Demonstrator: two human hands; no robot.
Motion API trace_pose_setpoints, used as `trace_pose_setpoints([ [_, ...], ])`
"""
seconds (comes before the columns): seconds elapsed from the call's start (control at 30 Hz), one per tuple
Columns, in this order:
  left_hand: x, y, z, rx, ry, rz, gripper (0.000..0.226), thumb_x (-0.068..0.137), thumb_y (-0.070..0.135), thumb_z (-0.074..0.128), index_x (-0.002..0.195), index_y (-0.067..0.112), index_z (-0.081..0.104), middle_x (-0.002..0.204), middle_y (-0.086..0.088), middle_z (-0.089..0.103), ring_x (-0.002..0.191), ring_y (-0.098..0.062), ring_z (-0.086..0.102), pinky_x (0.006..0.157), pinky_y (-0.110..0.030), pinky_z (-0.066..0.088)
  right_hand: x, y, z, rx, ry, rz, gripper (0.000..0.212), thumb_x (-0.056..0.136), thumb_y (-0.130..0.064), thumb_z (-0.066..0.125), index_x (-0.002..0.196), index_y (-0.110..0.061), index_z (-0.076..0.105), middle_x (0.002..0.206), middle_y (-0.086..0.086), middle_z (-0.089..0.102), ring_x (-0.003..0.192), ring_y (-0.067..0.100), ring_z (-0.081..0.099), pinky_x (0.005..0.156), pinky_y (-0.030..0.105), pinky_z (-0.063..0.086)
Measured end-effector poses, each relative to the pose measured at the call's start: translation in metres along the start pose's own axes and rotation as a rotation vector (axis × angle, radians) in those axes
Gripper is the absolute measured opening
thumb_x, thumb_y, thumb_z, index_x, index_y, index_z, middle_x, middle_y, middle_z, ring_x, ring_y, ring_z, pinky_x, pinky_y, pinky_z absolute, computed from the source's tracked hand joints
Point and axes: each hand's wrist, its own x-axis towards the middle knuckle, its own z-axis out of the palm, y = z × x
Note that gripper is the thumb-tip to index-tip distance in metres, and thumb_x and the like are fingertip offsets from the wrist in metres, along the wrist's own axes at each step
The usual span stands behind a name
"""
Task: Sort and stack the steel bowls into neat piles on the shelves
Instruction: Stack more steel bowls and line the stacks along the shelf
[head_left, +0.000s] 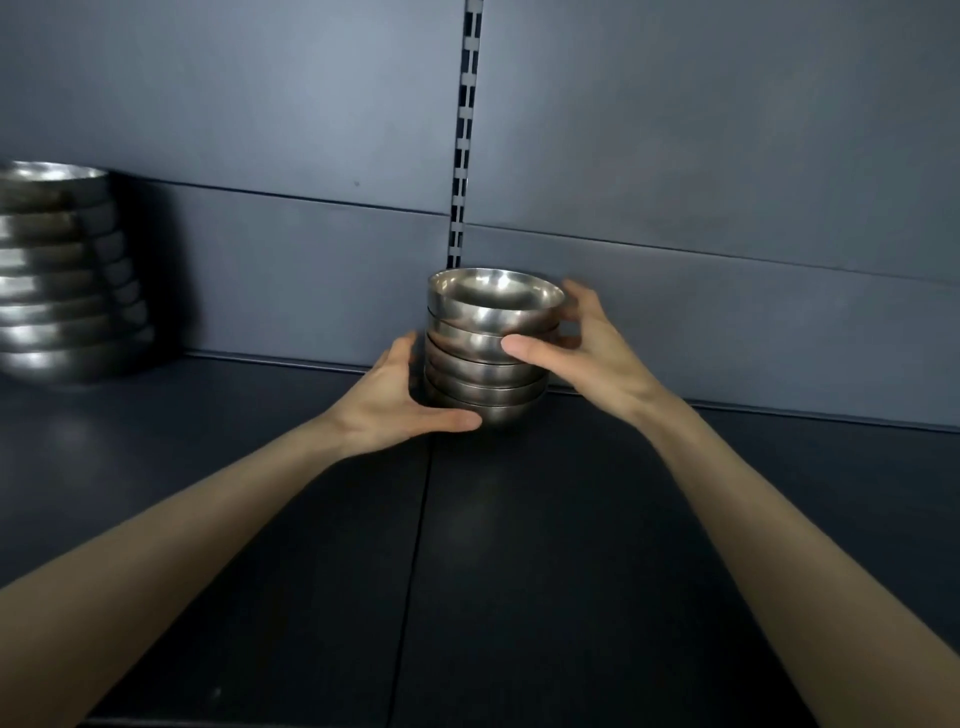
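While the left hand (395, 400) wraps low round its base and the right hand (587, 353) clamps thumb and fingers on the upper bowls, the small stack (488, 374) stands on the shelf (519, 545), close to the back panel (727, 291). The bowls look slightly askew, so an uneven squeeze could slide the top ones off. The taller pile (62, 280) sits well apart, far left.

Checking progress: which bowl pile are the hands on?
The shorter middle pile, between left hand and right hand; the taller pile far left stands untouched.
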Motion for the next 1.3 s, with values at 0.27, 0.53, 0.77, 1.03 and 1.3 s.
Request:
trace_pose_setpoints([
  [0.27, 0.005, -0.003, 0.013, -0.087, 0.023, -0.057, 0.097, 0.048, 0.047, 0.088, 0.126, 0.030, 0.034, 0.113, 0.020, 0.056, 0.103, 0.006, 0.057, 0.080, -0.009, 0.046, 0.009, 0.011, 0.001, 0.090, -0.093, 0.000, 0.101, 0.051, -0.068, 0.079, 0.136, -0.039, 0.033, 0.116, -0.035, 0.052, 0.107, -0.012, 0.053, 0.096, 0.031, 0.049],
  [0.53, 0.007, -0.002, 0.014, -0.127, 0.038, -0.078, 0.101, 0.040, 0.056, 0.085, 0.124, 0.027, 0.037, 0.109, 0.018, 0.059, 0.096, 0.009, 0.060, 0.077, -0.008, 0.049, 0.011, 0.012, 0.002, 0.167, -0.122, -0.008, 0.089, 0.060, -0.053, 0.080, 0.136, -0.036, 0.035, 0.114, -0.029, 0.055, 0.093, -0.023, 0.055, 0.067, 0.008, 0.048],
  [0.77, 0.001, 0.000, 0.013, -0.122, 0.083, -0.077, 0.090, 0.049, 0.043, 0.090, 0.123, 0.025, 0.042, 0.110, 0.015, 0.062, 0.100, 0.001, 0.061, 0.085, -0.019, 0.050, 0.010, 0.009, 0.003, 0.184, -0.095, -0.004, 0.088, 0.057, -0.054, 0.081, 0.132, -0.037, 0.040, 0.115, -0.025, 0.060, 0.095, -0.018, 0.058, 0.076, 0.017, 0.048],
  [1.03, -0.025, 0.007, -0.017, -0.139, 0.159, -0.046, 0.094, 0.045, 0.048, 0.084, 0.126, 0.023, 0.043, 0.108, 0.012, 0.063, 0.097, -0.002, 0.064, 0.083, -0.018, 0.051, 0.008, -0.025, 0.022, 0.201, -0.112, -0.050, 0.094, 0.048, -0.060, 0.081, 0.130, -0.038, 0.043, 0.113, -0.024, 0.063, 0.099, -0.009, 0.062, 0.080, 0.022, 0.053],
  [1.3, -0.056, -0.019, -0.079, -0.131, 0.174, -0.039, 0.098, 0.046, 0.049, 0.089, 0.128, 0.019, 0.046, 0.107, 0.009, 0.066, 0.094, -0.001, 0.066, 0.086, -0.023, 0.053, 0.007, -0.072, 0.080, 0.196, -0.123, -0.083, 0.094, 0.048, -0.060, 0.081, 0.130, -0.037, 0.043, 0.112, -0.023, 0.063, 0.099, -0.008, 0.063, 0.082, 0.024, 0.054],
])
